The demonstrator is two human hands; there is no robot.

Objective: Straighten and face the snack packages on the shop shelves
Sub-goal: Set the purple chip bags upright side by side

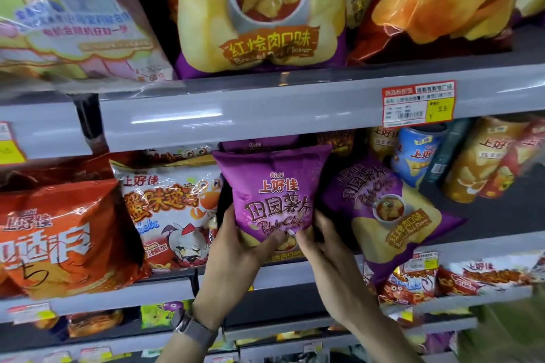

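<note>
One bag (274,188) — left hand (233,256), right hand (321,247)

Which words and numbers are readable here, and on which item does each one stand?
"Oishi 上好佳 田园薯片 Potato Chips": small purple bag.
"红烩肉口味": large purple bag above it.
"上好佳": blue can.
"5.5": price tag; its small print is too blurred.

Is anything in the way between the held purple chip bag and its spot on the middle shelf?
Nothing visible blocks it. Both the left hand and right hand grip the purple chip bag at its lower corners, at the front of the middle shelf. The tilted purple bag leans close on its right.
</note>
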